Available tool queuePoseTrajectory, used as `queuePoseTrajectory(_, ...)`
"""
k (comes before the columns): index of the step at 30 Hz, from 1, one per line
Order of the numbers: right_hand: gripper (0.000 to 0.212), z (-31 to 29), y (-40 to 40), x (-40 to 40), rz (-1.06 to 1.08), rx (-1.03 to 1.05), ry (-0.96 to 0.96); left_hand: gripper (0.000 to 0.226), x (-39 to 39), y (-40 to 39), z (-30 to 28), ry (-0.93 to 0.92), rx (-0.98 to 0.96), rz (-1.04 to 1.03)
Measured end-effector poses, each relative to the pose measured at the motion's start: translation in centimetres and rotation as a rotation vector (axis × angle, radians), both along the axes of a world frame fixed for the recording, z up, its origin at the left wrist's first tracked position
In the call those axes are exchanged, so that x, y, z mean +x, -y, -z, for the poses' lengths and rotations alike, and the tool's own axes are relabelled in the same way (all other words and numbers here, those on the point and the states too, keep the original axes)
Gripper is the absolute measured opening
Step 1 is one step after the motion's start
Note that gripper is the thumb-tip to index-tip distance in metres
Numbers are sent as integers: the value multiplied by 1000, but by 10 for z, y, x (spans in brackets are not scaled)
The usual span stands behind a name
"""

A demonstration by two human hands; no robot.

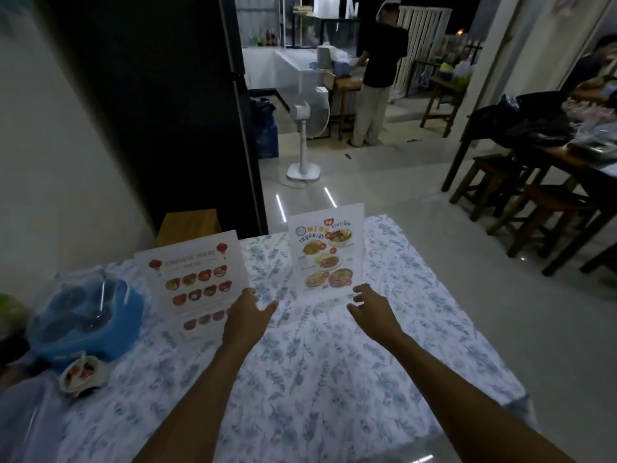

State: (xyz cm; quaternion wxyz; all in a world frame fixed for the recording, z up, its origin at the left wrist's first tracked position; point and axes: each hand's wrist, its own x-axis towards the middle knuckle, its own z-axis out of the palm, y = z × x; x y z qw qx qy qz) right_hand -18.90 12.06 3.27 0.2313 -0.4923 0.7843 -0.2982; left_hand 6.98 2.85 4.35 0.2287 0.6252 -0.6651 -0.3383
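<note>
Two menu stands rise upright on a table with a blue floral cloth (pixel 334 379). The left menu stand (pixel 195 274) shows rows of red dishes; the right menu stand (pixel 329 250) shows Thai dishes. My left hand (pixel 248 315) hovers just right of the left stand's lower corner, fingers spread and loose. My right hand (pixel 370 309) hangs by the right stand's lower right corner, fingers relaxed and slightly bent. Neither hand holds anything.
A blue condiment caddy under clear plastic (pixel 90 322) and a small bowl with a spoon (pixel 81 375) sit at the table's left. Beyond stand a white pedestal fan (pixel 305 142), dark wooden stools (pixel 534 208) and a table on the right, and a person at a counter (pixel 377 75).
</note>
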Motion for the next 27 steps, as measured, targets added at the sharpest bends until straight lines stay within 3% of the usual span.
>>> queuePoseTrajectory(10,43,39,62,-77,33,89,46,69,-73,57,30,28,106,8)
queuePoseTrajectory(16,62,68,109,-110,28,101,86,81,-113,86,52,8,163,-53)
queuePoseTrajectory(21,35,82,135,-129,-84,139,50,68,-130,97,67,83,83,-38)
queuePoseTrajectory(27,36,79,161,-169,-104,90,22,65,-163,130,64,104,59,-38)
